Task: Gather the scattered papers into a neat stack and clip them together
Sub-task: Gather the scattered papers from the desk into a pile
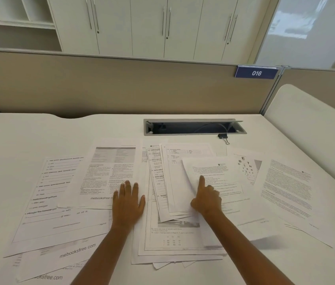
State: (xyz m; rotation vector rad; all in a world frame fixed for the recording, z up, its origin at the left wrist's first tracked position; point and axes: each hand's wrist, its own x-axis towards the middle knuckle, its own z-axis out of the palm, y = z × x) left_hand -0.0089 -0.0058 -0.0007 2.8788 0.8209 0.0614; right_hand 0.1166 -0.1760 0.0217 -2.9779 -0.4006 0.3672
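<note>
While the left hand lies flat on a printed page, fingers straight and spread, the right hand takes up a text sheet at mid-desk. Its index finger is stretched along the face and the other fingers are curled. The thumb sits at the raised left edge in what looks like a pinch, though the curl of the paper hides the contact itself.

Papers lie fanned across the white desk, none yet squared: a loose central pile between the hands, a form sheet to the left, an eye-chart page and a dense text page to the right.

The gathering looks barely begun. It would go best with the flat hand used as an anchor, so nothing slides while the pinched sheet is laid on the central pile. The outer pages can then be drawn inward one at a time, not swept, since overlapped corners may fold. The edges need tapping square on the desk before clipping.

A black binder clip sits untouched beyond the papers, just beside the open cable tray.
</note>
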